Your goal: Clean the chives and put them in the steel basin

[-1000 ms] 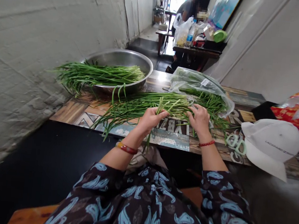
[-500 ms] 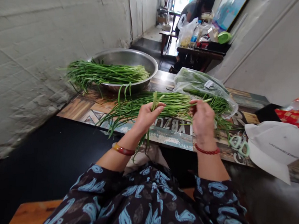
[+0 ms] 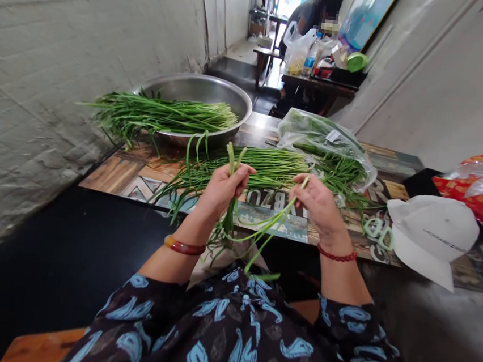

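Note:
My left hand (image 3: 224,186) is closed around a small bunch of garlic chives (image 3: 230,217), their pale ends poking up above the thumb and the leaves hanging below. Opposite it, my right hand (image 3: 314,202) pinches a few long garlic chive stalks (image 3: 275,220) near their pale ends; these droop in a curve towards my lap. Just beyond both hands, a loose pile of garlic chives (image 3: 275,164) lies across the table. More garlic chives (image 3: 179,113) rest in a steel basin (image 3: 247,106) at the back left, leaves spilling over its side.
A clear plastic bag (image 3: 327,129) of greens lies behind my right hand. To the right are pale green scissor-like handles (image 3: 383,236), a white cap (image 3: 433,228) and a red-patterned bag (image 3: 475,195). Farther back, a person (image 3: 302,16) is by a cluttered table (image 3: 319,85).
My right hand has drawn back from the pile with stalks in its pinch, their leaves now dangling in front of me. My left hand keeps its bunch. The view has shifted slightly.

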### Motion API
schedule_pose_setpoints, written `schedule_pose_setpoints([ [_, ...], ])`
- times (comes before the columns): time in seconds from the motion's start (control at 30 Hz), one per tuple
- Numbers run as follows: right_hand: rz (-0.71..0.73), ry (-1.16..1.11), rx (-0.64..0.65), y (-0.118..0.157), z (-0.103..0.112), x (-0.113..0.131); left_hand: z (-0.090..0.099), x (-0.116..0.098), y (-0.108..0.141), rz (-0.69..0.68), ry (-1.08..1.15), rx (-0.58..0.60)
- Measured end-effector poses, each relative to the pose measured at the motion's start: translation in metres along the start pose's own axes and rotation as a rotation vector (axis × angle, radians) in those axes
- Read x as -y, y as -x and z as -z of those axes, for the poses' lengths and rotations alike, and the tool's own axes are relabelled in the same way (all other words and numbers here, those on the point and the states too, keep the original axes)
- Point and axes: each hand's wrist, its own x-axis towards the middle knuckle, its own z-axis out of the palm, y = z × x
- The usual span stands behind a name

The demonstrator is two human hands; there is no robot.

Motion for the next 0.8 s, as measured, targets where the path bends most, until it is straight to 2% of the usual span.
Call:
schedule_pose_setpoints([
  [0.1, -0.016, 0.114, 0.102, 0.004, -0.021, -0.011, -0.008, 0.006, 0.011, 0.106, -0.076, 0.187],
  [0.13, 0.011, 0.152, 0.097, 0.005, -0.028, -0.015, -0.010, 0.009, 0.015, 0.140, -0.087, 0.250],
  [0.23, 0.163, 0.396, 0.034, 0.011, -0.039, -0.023, -0.010, 0.019, 0.030, 0.235, -0.067, 0.391],
  [0.33, 0.286, 0.591, 0.039, 0.014, -0.038, -0.029, -0.002, 0.029, 0.042, 0.281, -0.123, 0.454],
  [0.4, 0.264, 0.587, 0.010, 0.012, -0.030, -0.034, 0.004, 0.033, 0.046, 0.302, -0.160, 0.452],
  [0.43, 0.230, 0.564, -0.044, 0.009, -0.023, -0.038, 0.006, 0.034, 0.048, 0.323, -0.147, 0.438],
  [0.57, 0.105, 0.519, -0.369, -0.016, 0.021, -0.059, 0.012, 0.032, 0.046, 0.378, 0.009, 0.280],
  [0.63, 0.091, 0.625, -0.371, -0.032, 0.044, -0.069, 0.012, 0.032, 0.042, 0.349, 0.057, 0.189],
  [0.7, 0.130, 0.794, -0.368, -0.046, 0.060, -0.078, 0.010, 0.035, 0.036, 0.320, 0.075, 0.151],
  [0.8, 0.179, 1.026, -0.314, -0.063, 0.068, -0.087, 0.004, 0.041, 0.027, 0.303, 0.091, 0.137],
])
